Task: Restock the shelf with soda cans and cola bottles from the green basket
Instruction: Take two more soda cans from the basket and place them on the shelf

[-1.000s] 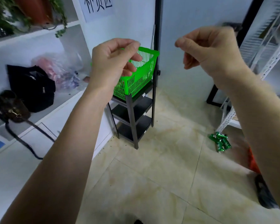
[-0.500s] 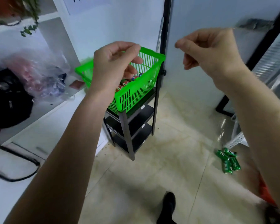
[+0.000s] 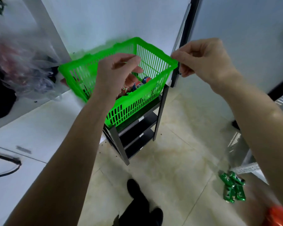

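The green basket (image 3: pixel 137 103) stands on top of a small black shelf rack (image 3: pixel 137 132) against the wall. Inside it I see blue-and-red soda cans (image 3: pixel 138 84) and some red packaging, partly hidden by my left arm. My left hand (image 3: pixel 116 69) hovers over the basket's opening with fingers loosely curled, holding nothing. My right hand (image 3: pixel 204 59) is raised just right of the basket's far right corner. Its fingers are curled and the thumb meets the index tip, with nothing in it.
A white cabinet with a clear plastic bag (image 3: pixel 23 67) and dark bags is on the left. A pack of green cans (image 3: pixel 234 188) lies on the tiled floor by a white metal rack (image 3: pixel 245 167). My black shoe (image 3: pixel 134 188) is below.
I have stepped closer to the basket and look down into it now. Both hands keep the same pose and have come lower, beside and over the basket.
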